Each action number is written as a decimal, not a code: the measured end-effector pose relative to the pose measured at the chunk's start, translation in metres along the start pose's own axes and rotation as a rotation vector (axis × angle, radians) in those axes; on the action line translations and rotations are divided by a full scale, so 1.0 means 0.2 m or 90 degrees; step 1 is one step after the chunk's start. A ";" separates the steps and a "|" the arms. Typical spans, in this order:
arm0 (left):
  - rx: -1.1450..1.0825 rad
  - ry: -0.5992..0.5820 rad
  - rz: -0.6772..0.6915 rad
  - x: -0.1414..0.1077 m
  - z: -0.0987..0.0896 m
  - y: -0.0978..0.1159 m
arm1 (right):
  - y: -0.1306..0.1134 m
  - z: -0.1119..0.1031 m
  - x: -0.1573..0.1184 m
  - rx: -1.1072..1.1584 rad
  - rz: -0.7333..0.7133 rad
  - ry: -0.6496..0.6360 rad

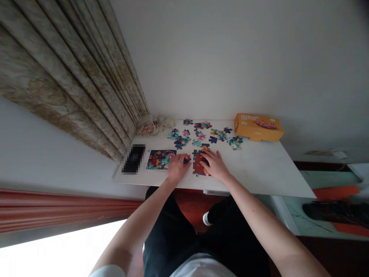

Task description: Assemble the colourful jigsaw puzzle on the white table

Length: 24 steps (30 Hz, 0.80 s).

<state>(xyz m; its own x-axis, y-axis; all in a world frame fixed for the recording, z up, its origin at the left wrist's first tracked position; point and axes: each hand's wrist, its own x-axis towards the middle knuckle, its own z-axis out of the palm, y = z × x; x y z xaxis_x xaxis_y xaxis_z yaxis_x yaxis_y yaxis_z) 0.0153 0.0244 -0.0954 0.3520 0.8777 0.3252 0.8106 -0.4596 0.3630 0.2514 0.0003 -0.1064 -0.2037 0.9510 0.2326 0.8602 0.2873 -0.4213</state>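
My left hand (177, 168) is at the right edge of the picture sheet (158, 159), its thumb and fingers closed on a small red and dark puzzle piece (187, 158). To the right of that piece lies a joined section of puzzle (198, 168), mostly reddish brown with a dark top. My right hand (215, 164) rests on the right side of this section with fingers spread and partly covers it. Just beyond both hands, loose puzzle pieces (213, 139) are scattered over the white table (253, 165).
A yellow puzzle box (259, 127) stands at the table's back right against the wall. A pixelated dark phone-like object (133, 159) lies at the left. Netted bundles (150, 126) sit in the back left corner near the patterned curtain (86, 69).
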 end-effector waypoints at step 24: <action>-0.093 -0.277 0.172 0.22 -0.06 -0.22 | -0.01 0.01 -0.02 -0.032 -0.009 0.001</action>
<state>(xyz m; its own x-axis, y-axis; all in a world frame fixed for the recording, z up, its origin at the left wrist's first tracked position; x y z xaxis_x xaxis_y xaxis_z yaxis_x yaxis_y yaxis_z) -0.0101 0.0815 -0.0868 0.7264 0.6859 0.0427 0.6010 -0.6641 0.4446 0.2493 -0.0033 -0.1073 -0.2155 0.9465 0.2401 0.8798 0.2949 -0.3727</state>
